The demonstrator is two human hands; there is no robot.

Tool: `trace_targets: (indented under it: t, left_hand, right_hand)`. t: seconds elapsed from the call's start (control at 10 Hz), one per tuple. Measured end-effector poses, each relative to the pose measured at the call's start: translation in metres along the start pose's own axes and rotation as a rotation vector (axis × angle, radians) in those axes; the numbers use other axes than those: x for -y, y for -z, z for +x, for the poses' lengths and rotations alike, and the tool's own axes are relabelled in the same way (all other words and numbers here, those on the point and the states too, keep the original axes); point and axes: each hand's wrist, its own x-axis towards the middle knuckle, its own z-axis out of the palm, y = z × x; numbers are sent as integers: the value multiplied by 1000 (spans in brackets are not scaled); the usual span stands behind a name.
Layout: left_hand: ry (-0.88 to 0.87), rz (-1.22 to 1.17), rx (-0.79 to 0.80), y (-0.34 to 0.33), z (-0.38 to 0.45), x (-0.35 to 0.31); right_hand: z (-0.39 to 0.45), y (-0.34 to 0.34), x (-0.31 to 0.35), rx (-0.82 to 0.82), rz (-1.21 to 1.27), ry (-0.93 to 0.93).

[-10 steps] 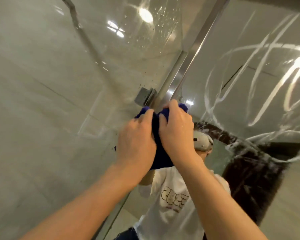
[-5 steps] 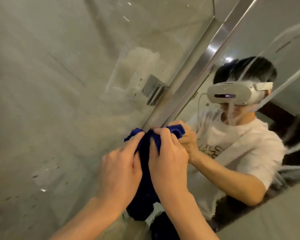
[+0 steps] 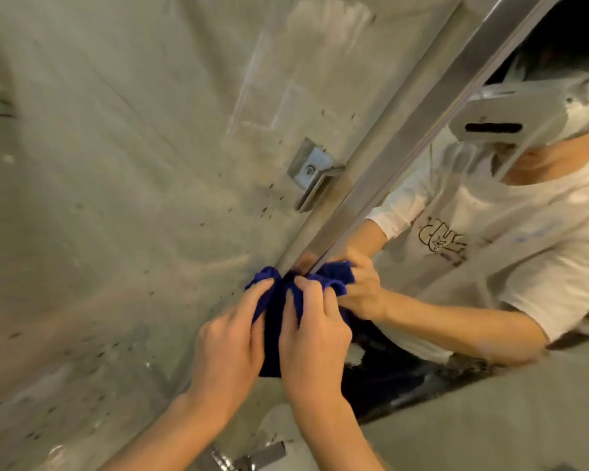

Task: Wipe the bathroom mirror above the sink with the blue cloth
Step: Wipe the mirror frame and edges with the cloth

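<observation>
1. On the left is a grey tiled wall (image 3: 116,198). It has many small dark spots on it, too many to count.
2. One metal bracket (image 3: 312,171) is fixed to the wall. It touches the mirror's shiny metal frame (image 3: 398,144), likely to hold it up.
3. The left hand (image 3: 228,348) comes next. Its fingers curl around the left side of the blue cloth (image 3: 276,321) and grip it.
4. There is one cloth. It is bunched up between the two hands and pressed against the bottom part of the frame, right at the mirror's edge. Two hands probably help push harder into that thin edge.
5. The right hand (image 3: 315,338) sits just beside the left hand. Its fingers curl over the cloth and pinch it too.
6. On the right is one bathroom mirror (image 3: 490,266). It shows the person's white shirt, a headset and the hands with the cloth.
7. At the bottom, one metal tap (image 3: 249,457) peeks out, partly hidden and blurry.
8. I think much of the mirror glass may still need wiping.
</observation>
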Motion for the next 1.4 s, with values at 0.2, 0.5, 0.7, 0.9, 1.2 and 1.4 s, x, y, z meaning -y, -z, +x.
trace_targets:
  t: [0.2, 0.5, 0.7, 0.9, 1.2, 1.4]
  left_hand:
    - [183, -41, 69, 0, -7, 3]
    - [207, -115, -87, 17, 29, -63]
    - [105, -21, -313, 21, 60, -110]
    - [124, -52, -271, 7, 42, -87]
    - [268, -19, -134, 10, 24, -65]
    - [83, -10, -338, 35, 67, -137]
  right_hand:
    - [-25, 10, 33, 46, 93, -156]
    - [32, 66, 41, 31, 121, -109]
    - [115, 85, -10, -1, 241, 208]
    - [61, -3, -109, 223, 88, 479]
    - [104, 27, -96, 324, 71, 1018]
    - [124, 94, -21, 25, 258, 82]
